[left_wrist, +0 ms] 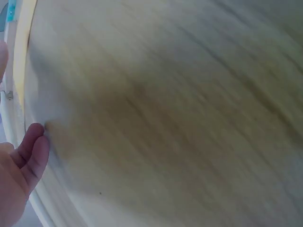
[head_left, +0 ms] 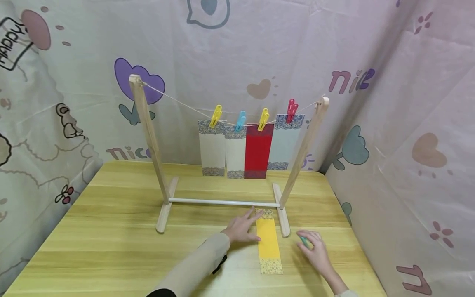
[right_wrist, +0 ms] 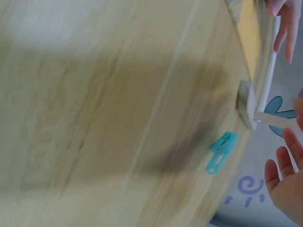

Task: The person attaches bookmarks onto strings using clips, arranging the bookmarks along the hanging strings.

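Observation:
A yellow paper strip [head_left: 268,239] with patterned ends lies on the table in front of the rack's right foot. My left hand [head_left: 242,229] is at its left side, fingers spread, with fingertips over the strip's upper part and the thumb at its edge. To the right of the strip, my right hand [head_left: 314,249] hovers around a teal clothespin [head_left: 304,241], thumb and fingers apart. In the right wrist view, that clothespin [right_wrist: 221,152] lies on the table, a gap away from the loosely bent fingers [right_wrist: 285,163].
A wooden rack [head_left: 148,136] with a string stands behind the hands. Several clothespins, among them a red clothespin [head_left: 292,110], hold white strips and a red strip [head_left: 257,154] on the string. A white crossbar [head_left: 222,202] joins the feet. Printed cloth [head_left: 222,53] surrounds the table.

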Demonstrator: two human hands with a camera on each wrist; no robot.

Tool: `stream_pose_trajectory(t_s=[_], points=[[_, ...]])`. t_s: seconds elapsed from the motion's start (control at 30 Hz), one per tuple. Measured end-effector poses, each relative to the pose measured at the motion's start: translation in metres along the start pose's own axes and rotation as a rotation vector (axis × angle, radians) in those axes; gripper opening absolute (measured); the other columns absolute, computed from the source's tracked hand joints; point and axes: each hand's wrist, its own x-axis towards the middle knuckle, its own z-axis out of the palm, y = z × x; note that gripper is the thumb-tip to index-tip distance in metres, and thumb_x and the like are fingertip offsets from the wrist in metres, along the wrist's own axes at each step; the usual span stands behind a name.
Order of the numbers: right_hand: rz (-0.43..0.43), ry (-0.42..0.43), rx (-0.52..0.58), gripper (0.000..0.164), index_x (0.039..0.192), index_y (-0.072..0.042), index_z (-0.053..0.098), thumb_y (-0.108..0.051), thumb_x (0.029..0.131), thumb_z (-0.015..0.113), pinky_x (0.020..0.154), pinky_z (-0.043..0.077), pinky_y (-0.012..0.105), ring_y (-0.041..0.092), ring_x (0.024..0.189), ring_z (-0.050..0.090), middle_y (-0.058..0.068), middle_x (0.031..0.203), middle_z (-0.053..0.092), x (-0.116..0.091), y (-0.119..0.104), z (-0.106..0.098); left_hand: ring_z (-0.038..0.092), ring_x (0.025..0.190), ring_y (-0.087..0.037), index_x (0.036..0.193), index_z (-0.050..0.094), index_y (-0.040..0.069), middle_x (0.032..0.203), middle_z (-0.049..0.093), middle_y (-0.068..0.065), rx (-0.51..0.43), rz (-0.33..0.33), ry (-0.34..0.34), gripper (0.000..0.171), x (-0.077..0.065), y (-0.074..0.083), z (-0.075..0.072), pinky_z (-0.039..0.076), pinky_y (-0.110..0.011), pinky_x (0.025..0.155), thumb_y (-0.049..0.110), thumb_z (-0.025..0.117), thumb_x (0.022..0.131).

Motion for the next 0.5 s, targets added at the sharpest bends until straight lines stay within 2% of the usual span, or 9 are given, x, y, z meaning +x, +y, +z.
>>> stream_pose_trajectory(t_s=[0.1, 0.3, 0.5], points=[[0.018, -0.020, -0.064, 0.037, 0.094, 0.000, 0.066, 0.009, 0.059, 0.076, 0.075, 0.046, 0.027, 0.022, 0.089, 0.050, 0.011, 0.097, 0.063, -0.002, 0.005, -0.001, 0.018, 0.040, -0.001, 0.143, 0.020, 0.026, 0.144, 0.020, -0.018, 0.019, -0.026, -0.013, 0.085, 0.002, -0.002, 0.002, 0.025, -0.015, 0.036, 0.058, 0.058, 0.075], [0.116, -0.054, -0.088, 0.043, 0.100, 0.004, 0.064, 0.010, 0.059, 0.075, 0.073, 0.045, 0.050, 0.031, 0.090, 0.050, 0.018, 0.100, 0.061, -0.005, 0.015, -0.005, 0.017, 0.041, -0.002, 0.143, 0.018, 0.030, 0.144, 0.021, -0.015, 0.048, -0.067, -0.040, 0.081, 0.003, -0.003, 0.003, 0.023, -0.016, 0.036, 0.060, 0.054, 0.077], [0.172, -0.062, -0.083, 0.045, 0.103, 0.006, 0.061, 0.009, 0.060, 0.075, 0.076, 0.042, 0.053, 0.036, 0.091, 0.050, 0.022, 0.102, 0.060, -0.005, 0.021, -0.006, 0.016, 0.040, -0.004, 0.142, 0.024, 0.029, 0.142, 0.026, -0.015, 0.094, -0.089, -0.007, 0.077, 0.007, -0.002, 0.006, 0.021, -0.017, 0.036, 0.060, 0.053, 0.077]])
